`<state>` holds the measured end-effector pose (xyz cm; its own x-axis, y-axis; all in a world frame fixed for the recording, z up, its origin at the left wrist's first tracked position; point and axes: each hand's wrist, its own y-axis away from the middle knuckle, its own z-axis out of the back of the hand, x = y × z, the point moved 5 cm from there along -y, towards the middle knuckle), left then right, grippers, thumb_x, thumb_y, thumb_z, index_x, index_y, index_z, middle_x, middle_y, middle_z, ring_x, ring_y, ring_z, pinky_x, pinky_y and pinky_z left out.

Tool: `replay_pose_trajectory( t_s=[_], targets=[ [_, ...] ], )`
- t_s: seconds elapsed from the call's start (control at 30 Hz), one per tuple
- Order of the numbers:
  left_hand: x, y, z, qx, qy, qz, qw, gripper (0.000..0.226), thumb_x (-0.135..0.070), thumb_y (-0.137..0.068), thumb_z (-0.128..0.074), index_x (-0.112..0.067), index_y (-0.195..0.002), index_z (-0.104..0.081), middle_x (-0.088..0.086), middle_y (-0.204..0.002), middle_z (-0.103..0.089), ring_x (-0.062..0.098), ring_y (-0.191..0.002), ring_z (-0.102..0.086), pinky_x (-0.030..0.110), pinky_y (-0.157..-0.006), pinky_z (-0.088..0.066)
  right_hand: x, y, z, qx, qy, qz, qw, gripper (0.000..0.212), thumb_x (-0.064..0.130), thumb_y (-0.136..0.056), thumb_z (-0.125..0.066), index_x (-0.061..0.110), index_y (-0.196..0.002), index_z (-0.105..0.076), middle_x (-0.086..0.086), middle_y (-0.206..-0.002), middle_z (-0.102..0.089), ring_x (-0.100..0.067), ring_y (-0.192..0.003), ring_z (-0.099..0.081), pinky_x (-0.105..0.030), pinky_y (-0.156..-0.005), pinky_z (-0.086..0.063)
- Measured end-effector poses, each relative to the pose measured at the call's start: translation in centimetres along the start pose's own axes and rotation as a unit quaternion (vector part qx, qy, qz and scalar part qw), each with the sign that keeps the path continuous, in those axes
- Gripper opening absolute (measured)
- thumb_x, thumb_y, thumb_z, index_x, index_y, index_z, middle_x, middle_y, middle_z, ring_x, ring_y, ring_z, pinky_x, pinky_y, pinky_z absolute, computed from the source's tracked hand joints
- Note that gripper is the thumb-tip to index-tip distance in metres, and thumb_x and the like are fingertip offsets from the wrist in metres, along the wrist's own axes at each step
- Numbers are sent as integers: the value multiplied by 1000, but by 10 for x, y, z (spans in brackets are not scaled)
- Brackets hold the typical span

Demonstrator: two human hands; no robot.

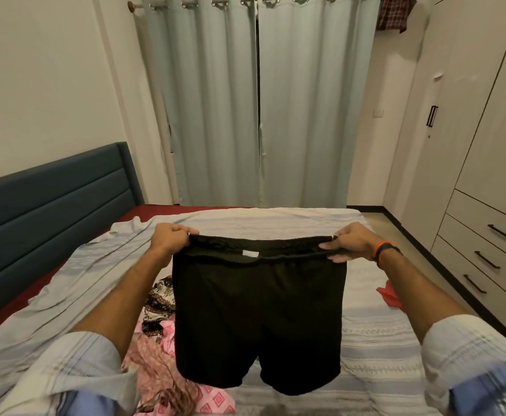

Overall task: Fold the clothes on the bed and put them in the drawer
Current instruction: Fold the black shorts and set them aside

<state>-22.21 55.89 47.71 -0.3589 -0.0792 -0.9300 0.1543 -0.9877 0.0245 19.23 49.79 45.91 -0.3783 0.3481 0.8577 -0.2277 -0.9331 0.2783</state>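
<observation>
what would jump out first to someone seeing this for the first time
Black shorts held up in the middle, stretched by the waistband between the left hand and right hand above the bed. Behind them, pale curtains fill the far wall; a pink patterned garment lies lower left.

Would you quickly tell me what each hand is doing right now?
Left hand: grips the shorts at the waistband.
Right hand: grips the waistband's other end.
</observation>
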Motion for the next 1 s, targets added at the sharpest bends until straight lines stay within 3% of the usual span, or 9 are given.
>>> replay_pose_trajectory(
  t_s=[0.1,0.23,0.33,0.43,0.53,0.67,0.77,0.87,1.0],
  targets=[
    [0,-3,4,6,-104,-29,994,35,9,-86,-52,-15,-80,-77,1,-88,-70,22,-103,-60,43,-94,-54,-7,-8,0,-19,105,-8,994,12,11,-85,-74,6,-77,-67,-16,-80,-72,-25,-69,-72,-23,-46,-52],
    [-3,-4,4,5,-147,-49,988,34,5,-86,-51,-14,-84,-79,7,-88,-73,24,-89,-67,41,-79,-60,-13,-18,-5,-43,37,2,998,19,-3,-90,-57,5,-100,-72,-17,-93,-73,-32,-82,-72,-42,-74,-62],
    [0,-6,0,25,-102,-14,994,29,6,-90,-50,-8,-84,-75,13,-88,-70,26,-80,-70,45,-71,-62,-8,-12,-10,-42,-88,13,995,22,-9,-91,-52,-7,-109,-64,-18,-98,-65,-28,-84,-67,-37,-71,-62],
    [-5,-4,-2,9,15,-2,1000,27,12,-92,-47,-4,-77,-62,21,-101,-66,23,-83,-66,42,-81,-59,4,-3,-11,-29,-209,28,977,26,-21,-86,-41,-8,-92,-62,-15,-97,-64,-26,-89,-63,-27,-56,-60],
    [-11,5,0,16,135,-6,991,42,22,-84,-35,-6,-56,-50,20,-102,-60,30,-99,-59,42,-93,-52,10,-7,-8,-8,-284,59,957,37,-23,-77,-33,-12,-98,-62,-18,-102,-67,-33,-107,-62,-26,-62,-61],
    [-7,-2,6,71,-34,-79,994,46,25,-68,-52,-9,-91,-72,7,-104,-65,30,-111,-57,33,-80,-56,17,-6,0,-6,-84,141,986,49,-30,-73,-50,-4,-108,-71,-13,-111,-69,-24,-106,-63,-21,-79,-56],
    [-5,-2,3,43,-179,-122,975,48,8,-67,-80,-15,-108,-70,1,-108,-64,22,-111,-56,43,-95,-53,20,-6,2,-94,66,184,976,41,-9,-67,-81,8,-104,-76,-4,-100,-71,-16,-96,-61,-27,-87,-48],
    [-10,1,0,-8,-207,-192,959,34,-21,-74,-84,-14,-105,-72,0,-102,-67,17,-101,-60,35,-94,-50,20,-6,2,-165,71,213,960,22,19,-70,-88,16,-89,-79,2,-84,-74,-11,-81,-65,-23,-75,-53],
    [-6,3,6,-9,-187,-183,965,34,-34,-83,-76,-14,-109,-70,1,-100,-69,17,-96,-60,32,-86,-47,6,-13,3,-130,63,180,973,20,31,-74,-84,13,-78,-76,-5,-79,-72,-20,-76,-66,-30,-67,-54]
  ],
)
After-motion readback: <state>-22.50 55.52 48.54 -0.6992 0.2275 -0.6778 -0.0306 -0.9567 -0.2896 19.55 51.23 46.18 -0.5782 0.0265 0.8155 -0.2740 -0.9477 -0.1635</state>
